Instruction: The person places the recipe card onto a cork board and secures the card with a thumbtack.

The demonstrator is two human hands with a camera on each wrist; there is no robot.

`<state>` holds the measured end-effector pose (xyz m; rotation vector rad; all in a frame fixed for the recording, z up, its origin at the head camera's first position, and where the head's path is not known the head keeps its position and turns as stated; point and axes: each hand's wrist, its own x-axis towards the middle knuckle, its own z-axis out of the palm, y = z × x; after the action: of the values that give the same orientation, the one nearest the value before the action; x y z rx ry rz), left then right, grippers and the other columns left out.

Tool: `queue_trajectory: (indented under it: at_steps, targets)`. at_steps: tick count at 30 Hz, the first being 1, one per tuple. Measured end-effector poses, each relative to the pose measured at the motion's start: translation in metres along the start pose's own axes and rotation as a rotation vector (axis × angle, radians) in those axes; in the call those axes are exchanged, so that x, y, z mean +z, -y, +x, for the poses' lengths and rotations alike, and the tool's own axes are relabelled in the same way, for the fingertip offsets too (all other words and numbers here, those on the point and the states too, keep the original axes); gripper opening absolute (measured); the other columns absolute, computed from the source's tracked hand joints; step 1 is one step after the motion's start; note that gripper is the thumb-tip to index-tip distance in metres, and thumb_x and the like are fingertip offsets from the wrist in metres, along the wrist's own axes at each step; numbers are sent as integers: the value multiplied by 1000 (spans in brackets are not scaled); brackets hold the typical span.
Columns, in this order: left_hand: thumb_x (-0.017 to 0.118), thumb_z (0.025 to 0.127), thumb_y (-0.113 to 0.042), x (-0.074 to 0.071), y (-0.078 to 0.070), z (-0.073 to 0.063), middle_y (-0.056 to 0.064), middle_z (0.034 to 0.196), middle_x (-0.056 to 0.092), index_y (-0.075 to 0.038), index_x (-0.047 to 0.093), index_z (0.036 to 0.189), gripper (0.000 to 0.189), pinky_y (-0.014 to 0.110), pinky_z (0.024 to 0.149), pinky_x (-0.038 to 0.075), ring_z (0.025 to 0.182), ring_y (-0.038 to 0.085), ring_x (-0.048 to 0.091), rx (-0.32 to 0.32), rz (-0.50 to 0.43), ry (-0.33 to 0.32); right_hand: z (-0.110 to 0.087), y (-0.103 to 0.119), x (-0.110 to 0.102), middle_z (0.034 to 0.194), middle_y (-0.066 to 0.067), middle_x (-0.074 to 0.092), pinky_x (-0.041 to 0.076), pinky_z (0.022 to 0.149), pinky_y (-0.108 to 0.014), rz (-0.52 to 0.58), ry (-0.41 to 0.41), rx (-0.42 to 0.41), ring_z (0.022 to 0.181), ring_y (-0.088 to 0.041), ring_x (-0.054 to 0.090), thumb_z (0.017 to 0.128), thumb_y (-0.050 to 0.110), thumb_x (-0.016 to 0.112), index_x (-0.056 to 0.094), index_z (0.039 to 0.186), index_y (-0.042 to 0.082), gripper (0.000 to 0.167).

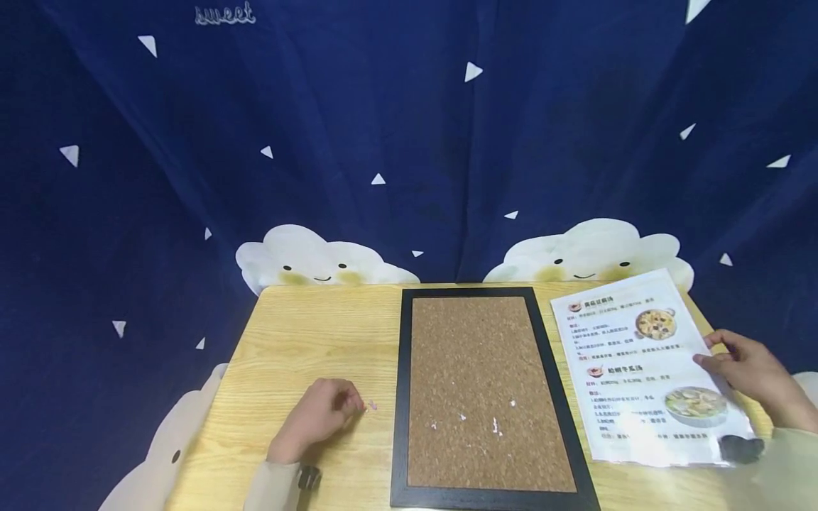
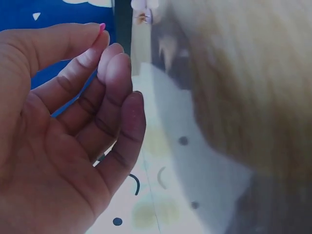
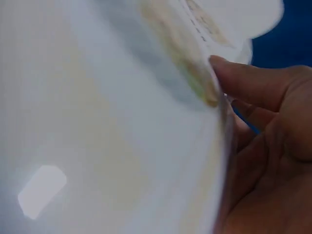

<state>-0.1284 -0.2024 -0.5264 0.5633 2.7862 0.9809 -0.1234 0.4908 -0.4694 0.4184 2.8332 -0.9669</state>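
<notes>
My right hand [image 1: 750, 369] pinches the right edge of a glossy recipe sheet [image 1: 633, 397], printed with two dishes and Chinese text. In the right wrist view the thumb lies on the face of the sheet [image 3: 122, 126], which bends toward the camera; the fingers are behind it. On the left, my left hand [image 1: 322, 411] is low over the wooden table. Between its thumb and forefinger it pinches a tiny pink thing [image 2: 102, 27], probably a push pin, mostly hidden. Small lilac pins [image 1: 373, 404] lie just beyond those fingertips. A black-framed cork board [image 1: 486, 355] lies between the hands.
Several small white bits [image 1: 463, 417] are on the lower half of the cork, too small to identify. The wooden table [image 1: 307, 326] ends at the back against a dark blue curtain [image 1: 383, 106] with white triangles and smiling clouds.
</notes>
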Motion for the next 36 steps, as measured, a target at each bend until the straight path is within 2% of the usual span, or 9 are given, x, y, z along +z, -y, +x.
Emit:
queue_trajectory:
  at_steps: [2, 5, 9, 15, 22, 24, 28, 33, 36]
  targets:
    - [76, 91, -10, -1, 0, 1, -12, 77, 67, -16, 75, 87, 8, 18, 64, 47, 66, -2, 51, 6, -13, -21, -6, 9, -6, 71, 2, 66, 43, 54, -27, 31, -85, -43, 61, -9, 58, 103, 14, 59, 49, 117, -3, 25]
    - [76, 91, -5, -2, -1, 2, -11, 78, 68, -16, 75, 87, 11, 18, 63, 48, 66, -1, 51, 30, -43, -52, -13, 25, -13, 64, 17, 65, 42, 53, -26, 96, -180, -75, 58, -4, 57, 104, 13, 59, 54, 107, 16, 7]
    - [75, 90, -3, -4, -2, 4, -7, 79, 72, -13, 75, 87, 11, 19, 65, 51, 67, -1, 53, 57, -67, -89, -21, 51, -17, 61, 30, 60, 42, 52, -21, 177, -275, -132, 58, 1, 56, 104, 11, 61, 50, 99, 40, 31]
    - [73, 94, -7, -6, -7, 14, 0, 88, 78, -11, 76, 91, 5, 22, 74, 56, 75, 1, 62, 40, -100, -109, -26, 87, -2, 66, 26, 64, 42, 56, -12, 430, -285, -238, 63, 9, 56, 100, 1, 64, 55, 103, 30, 30]
    - [70, 98, -11, -14, -22, 28, -1, 91, 78, -11, 75, 92, 8, 24, 79, 58, 80, 3, 66, 31, -121, -130, -36, 123, 11, 80, 24, 72, 49, 61, -9, 679, -275, -316, 69, 12, 66, 96, -6, 66, 60, 104, 21, 28]
    - [69, 98, -10, -16, -25, 31, 0, 93, 78, -9, 75, 93, 8, 24, 80, 58, 80, 4, 66, 44, -126, -134, -39, 133, 10, 79, 21, 72, 50, 60, -9, 698, -298, -322, 68, 10, 66, 95, -7, 67, 61, 105, 19, 28]
    - [69, 99, -12, -17, -30, 36, -4, 91, 77, -11, 75, 92, 8, 24, 79, 58, 79, 4, 65, 69, -120, -148, -44, 146, 15, 81, 22, 70, 53, 59, -11, 610, -317, -278, 68, 9, 67, 95, -2, 70, 61, 105, 21, 27]
    - [69, 99, -13, -18, -36, 45, -3, 90, 77, -13, 74, 91, 10, 25, 79, 58, 79, 4, 66, 84, -139, -151, -43, 151, 52, 85, 22, 66, 57, 58, -19, 499, -189, -277, 65, 1, 70, 97, 3, 69, 59, 109, 9, 16]
    - [70, 100, -15, -20, -41, 52, -4, 88, 76, -17, 73, 88, 12, 27, 79, 58, 78, 5, 65, 86, -166, -152, -44, 155, 85, 89, 14, 65, 59, 60, -24, 419, -89, -272, 67, -3, 70, 99, 5, 68, 56, 114, -2, 21]
